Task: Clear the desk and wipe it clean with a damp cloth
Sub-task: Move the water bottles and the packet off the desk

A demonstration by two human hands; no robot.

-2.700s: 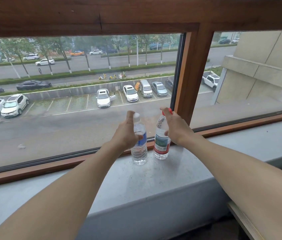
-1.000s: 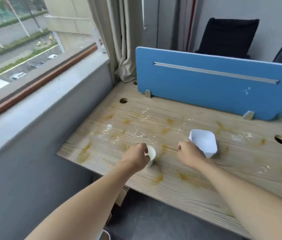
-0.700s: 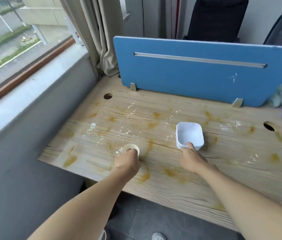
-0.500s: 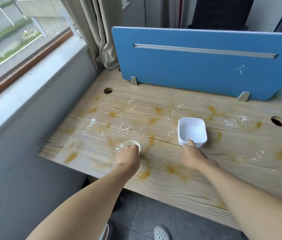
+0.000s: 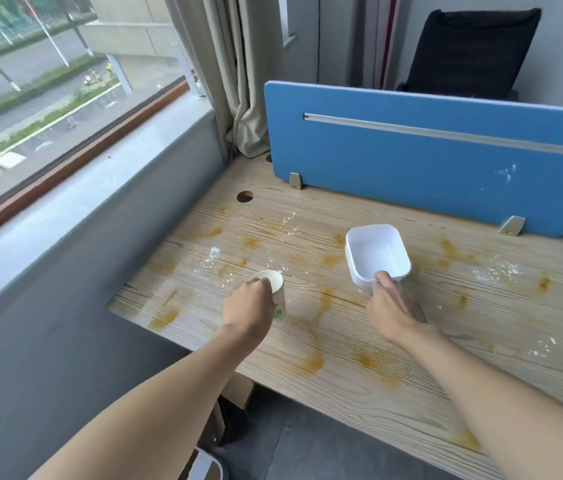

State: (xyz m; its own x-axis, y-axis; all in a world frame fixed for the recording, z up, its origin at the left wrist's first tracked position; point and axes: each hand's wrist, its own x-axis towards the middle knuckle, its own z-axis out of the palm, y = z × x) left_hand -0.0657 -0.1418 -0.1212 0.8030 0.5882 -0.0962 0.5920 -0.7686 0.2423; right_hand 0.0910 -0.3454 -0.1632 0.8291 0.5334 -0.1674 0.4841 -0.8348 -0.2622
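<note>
The desk (image 5: 342,358), stained orange and dusted with white crumbs, spread from the view's centre toward 3 o'clock. The left hand (image 5: 249,310) curled round a paper cup (image 5: 277,289) at 8 o'clock of the white container (image 5: 377,251). The right hand (image 5: 392,310) pinched that container's near rim.

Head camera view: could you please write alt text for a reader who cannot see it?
A person's left hand grips a paper cup and the right hand pinches the near rim of a white container on a wooden desk smeared with orange stains and white crumbs. A blue divider stands behind.
</note>
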